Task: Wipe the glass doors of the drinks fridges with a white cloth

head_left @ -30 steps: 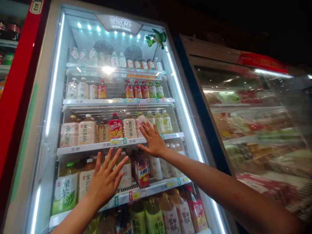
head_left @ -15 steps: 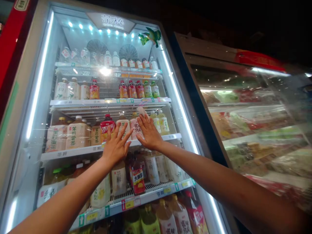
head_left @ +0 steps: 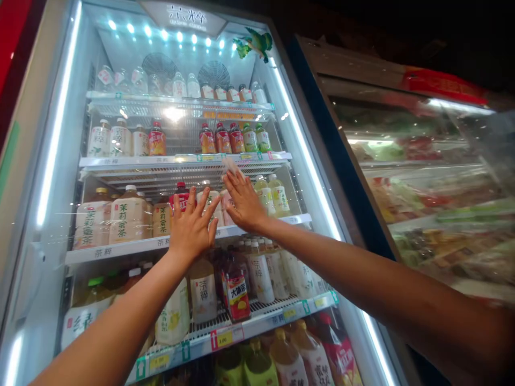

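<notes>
My left hand (head_left: 193, 230) lies with its fingers spread against the glass door (head_left: 132, 179) of a lit drinks cooler. My right hand (head_left: 245, 203) is beside it on the glass, fingers stretched out over a thin whitish tissue (head_left: 230, 165) that shows past the fingertips. Behind the glass, a red-labelled bottle (head_left: 179, 199) stands near my left fingers. Pale yellow bottles (head_left: 278, 195) are just right of my right hand. A dark bottle of iced tea (head_left: 235, 289) shows on the shelf below, between my forearms.
Several shelves of bottled drinks fill the cooler. A green bird decoration (head_left: 257, 44) is at its upper right. On the left edge of the door is a pale handle recess (head_left: 32, 281). A blurred second display case (head_left: 426, 198) with packaged food stands to the right.
My right hand has slid up and left over the glass with the tissue. My left hand stays spread in nearly the same place. The view has shifted slightly.
</notes>
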Tool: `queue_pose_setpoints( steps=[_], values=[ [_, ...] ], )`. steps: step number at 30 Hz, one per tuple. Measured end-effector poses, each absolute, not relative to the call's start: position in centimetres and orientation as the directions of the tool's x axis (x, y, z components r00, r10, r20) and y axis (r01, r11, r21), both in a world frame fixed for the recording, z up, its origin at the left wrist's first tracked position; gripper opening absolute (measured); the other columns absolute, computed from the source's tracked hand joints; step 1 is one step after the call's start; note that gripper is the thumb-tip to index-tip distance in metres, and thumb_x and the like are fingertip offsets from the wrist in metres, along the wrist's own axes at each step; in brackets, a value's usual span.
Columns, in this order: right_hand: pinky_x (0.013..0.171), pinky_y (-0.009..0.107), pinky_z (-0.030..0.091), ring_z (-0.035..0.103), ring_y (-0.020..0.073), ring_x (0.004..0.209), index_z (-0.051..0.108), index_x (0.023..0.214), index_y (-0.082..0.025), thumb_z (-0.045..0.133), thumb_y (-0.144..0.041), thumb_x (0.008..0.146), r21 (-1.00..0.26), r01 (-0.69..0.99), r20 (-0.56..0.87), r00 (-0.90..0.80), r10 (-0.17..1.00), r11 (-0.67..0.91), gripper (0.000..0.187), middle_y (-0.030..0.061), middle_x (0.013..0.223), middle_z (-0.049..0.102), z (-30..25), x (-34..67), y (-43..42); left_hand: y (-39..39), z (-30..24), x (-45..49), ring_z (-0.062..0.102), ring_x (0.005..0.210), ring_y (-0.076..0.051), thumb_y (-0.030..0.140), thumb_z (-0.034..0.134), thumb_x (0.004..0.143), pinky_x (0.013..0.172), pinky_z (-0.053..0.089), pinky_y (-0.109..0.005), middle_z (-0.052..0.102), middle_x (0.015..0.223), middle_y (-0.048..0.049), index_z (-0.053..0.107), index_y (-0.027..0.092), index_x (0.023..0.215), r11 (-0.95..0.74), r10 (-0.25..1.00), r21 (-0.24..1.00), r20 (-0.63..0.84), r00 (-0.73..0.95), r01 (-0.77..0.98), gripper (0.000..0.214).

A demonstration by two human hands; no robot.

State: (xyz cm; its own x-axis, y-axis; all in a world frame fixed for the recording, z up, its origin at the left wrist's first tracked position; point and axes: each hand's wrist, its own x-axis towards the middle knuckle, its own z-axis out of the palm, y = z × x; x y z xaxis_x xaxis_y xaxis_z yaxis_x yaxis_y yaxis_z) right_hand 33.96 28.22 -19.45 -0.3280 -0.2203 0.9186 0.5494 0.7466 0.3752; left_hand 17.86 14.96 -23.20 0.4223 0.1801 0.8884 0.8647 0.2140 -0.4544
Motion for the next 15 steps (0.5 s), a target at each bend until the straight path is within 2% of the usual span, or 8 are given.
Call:
queue_pose_setpoints(
  steps=[4, 6, 9, 11, 15],
  values=[
    [0.127, 0.060, 0.013, -0.003, 0.0276, 0.160, -0.009, 0.164, -0.020, 0.035, -0.040, 0.100, 0.459, 0.512, 0.870, -0.425, -0.251, 0.726, 0.080, 0.0084, 0.173, 0.009, -23.0, 35.2, 27.8, 14.8, -23.6, 17.9, 0.010, 0.158, -0.031, 0.040, 0.041, 0.100, 0.127, 0.003, -0.065, 0.027, 0.167, -0.0039, 0.032, 0.032, 0.157, 0.184, 0.173, -0.427, 0.901, 0.398, 0.886, 0.058],
    [0.127, 0.060, 0.013, -0.001, 0.0281, 0.160, -0.007, 0.164, -0.021, 0.036, -0.039, 0.100, 0.421, 0.523, 0.884, -0.418, -0.208, 0.741, 0.079, 0.0084, 0.173, 0.010, -21.9, 35.2, 27.6, 14.8, -23.7, 17.9, 0.010, 0.158, -0.032, 0.040, 0.041, 0.100, 0.127, 0.003, -0.066, 0.026, 0.168, -0.0044, 0.031, 0.032, 0.157, 0.176, 0.175, -0.424, 0.902, 0.395, 0.889, 0.058],
    [0.127, 0.062, 0.011, -0.001, 0.0295, 0.160, -0.007, 0.164, -0.020, 0.036, -0.039, 0.100, 0.302, 0.569, 0.941, -0.306, -0.144, 0.765, 0.079, 0.0095, 0.173, 0.009, -21.4, 34.0, 26.8, 14.6, -24.2, 17.8, 0.008, 0.158, -0.032, 0.040, 0.040, 0.100, 0.127, 0.002, -0.066, 0.024, 0.168, -0.0050, 0.032, 0.030, 0.157, 0.182, 0.188, -0.421, 0.902, 0.388, 0.889, 0.058],
    [0.127, 0.062, 0.011, -0.002, 0.0300, 0.160, -0.010, 0.163, -0.019, 0.039, -0.043, 0.099, 0.302, 0.560, 0.944, -0.290, -0.159, 0.772, 0.084, 0.0099, 0.173, 0.006, -24.2, 33.2, 25.8, 14.2, -25.2, 17.6, 0.007, 0.159, -0.031, 0.041, 0.041, 0.100, 0.127, 0.002, -0.065, 0.021, 0.169, -0.0058, 0.031, 0.028, 0.158, 0.192, 0.210, -0.420, 0.900, 0.381, 0.887, 0.059],
    [0.126, 0.064, 0.016, -0.002, 0.0333, 0.159, -0.009, 0.164, -0.018, 0.042, -0.048, 0.098, 0.391, 0.465, 0.892, -0.403, -0.203, 0.794, 0.089, 0.0104, 0.173, 0.006, -33.7, 33.4, 23.6, 12.6, -29.0, 16.9, 0.005, 0.159, -0.027, 0.039, 0.040, 0.101, 0.129, 0.003, -0.061, 0.016, 0.170, -0.0064, 0.026, 0.025, 0.159, 0.210, 0.269, -0.418, 0.894, 0.359, 0.884, 0.062]
  ],
)
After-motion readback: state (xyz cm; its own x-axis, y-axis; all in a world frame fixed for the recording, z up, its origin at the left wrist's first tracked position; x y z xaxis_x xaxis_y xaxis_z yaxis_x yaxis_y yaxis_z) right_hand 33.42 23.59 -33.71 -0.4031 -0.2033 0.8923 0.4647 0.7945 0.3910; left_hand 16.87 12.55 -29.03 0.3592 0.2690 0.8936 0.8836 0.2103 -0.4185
